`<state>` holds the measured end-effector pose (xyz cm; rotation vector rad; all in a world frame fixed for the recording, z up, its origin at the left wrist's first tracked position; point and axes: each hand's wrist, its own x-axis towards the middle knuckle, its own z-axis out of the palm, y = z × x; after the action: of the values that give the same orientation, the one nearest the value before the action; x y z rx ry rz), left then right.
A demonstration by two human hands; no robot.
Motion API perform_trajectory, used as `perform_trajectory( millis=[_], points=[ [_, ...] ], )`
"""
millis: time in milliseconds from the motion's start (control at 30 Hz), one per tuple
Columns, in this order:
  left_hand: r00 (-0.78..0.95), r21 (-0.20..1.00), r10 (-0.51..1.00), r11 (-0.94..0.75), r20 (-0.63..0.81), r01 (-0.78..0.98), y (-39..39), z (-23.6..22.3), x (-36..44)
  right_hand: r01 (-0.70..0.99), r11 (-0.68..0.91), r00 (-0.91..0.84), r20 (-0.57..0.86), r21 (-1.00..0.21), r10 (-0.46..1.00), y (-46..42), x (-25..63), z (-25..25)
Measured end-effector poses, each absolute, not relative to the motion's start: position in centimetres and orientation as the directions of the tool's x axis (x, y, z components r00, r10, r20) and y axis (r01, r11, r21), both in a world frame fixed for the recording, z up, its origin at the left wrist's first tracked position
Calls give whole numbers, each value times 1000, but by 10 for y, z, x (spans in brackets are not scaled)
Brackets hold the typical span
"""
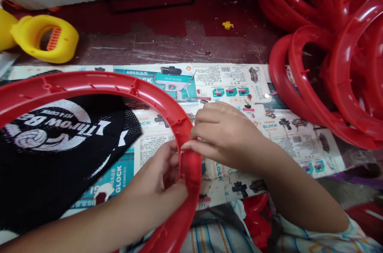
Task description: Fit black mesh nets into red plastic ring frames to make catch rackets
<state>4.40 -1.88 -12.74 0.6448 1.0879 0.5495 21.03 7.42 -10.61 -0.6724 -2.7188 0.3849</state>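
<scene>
A large red plastic ring lies in front of me over a black mesh cloth with white lettering. My left hand grips the ring's right side from inside, thumb and fingers on its rim. My right hand reaches from the outside and pinches the same part of the rim with its fingertips. Both hands meet on the ring near its right edge.
A pile of several more red rings fills the right side. Printed cardboard sheets cover the table. Yellow plastic parts sit at the far left. A small yellow scrap lies at the back. White panels stand behind.
</scene>
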Motion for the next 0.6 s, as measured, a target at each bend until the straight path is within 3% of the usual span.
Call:
perform_trajectory(
  millis=[167, 433, 600],
  points=[
    [296, 839, 787, 528, -542, 134, -25, -133, 39, 418, 834, -797, 294, -361, 527, 69, 210, -103],
    [356, 887, 825, 461, -439, 25, -29, -140, 41, 342, 873, -848, 286, -348, 447, 65, 207, -102],
    [299, 910, 860, 405, -414, 95, -26, -141, 42, 332, 851, -858, 244, -406, 451, 65, 204, -96]
  ],
)
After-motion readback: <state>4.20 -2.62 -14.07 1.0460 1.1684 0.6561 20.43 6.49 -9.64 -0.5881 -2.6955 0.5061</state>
